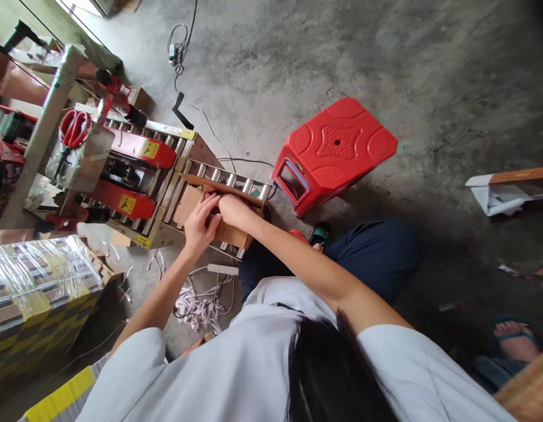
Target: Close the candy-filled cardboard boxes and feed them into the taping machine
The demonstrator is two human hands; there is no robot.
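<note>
A brown cardboard box (pixel 189 203) lies on the metal rollers (pixel 230 177) of a small conveyor, with one flap raised along its far side. My left hand (pixel 200 227) lies on the box's top with the fingers stretched forward. Right beside it, my right hand (pixel 233 209) is curled and presses on the same box near the flap. The two hands touch each other. My arms and white shirt fill the lower part of the view.
A carton taping machine with red guards (pixel 139 149) stands left of the rollers, red scissors (pixel 74 128) hanging on it. A red plastic stool (pixel 335 152) stands on the concrete floor. Wrapped stacked goods (pixel 34 293), cables and a power strip (pixel 221 269) are nearby. Another person's sandalled foot (pixel 513 340) shows at the right.
</note>
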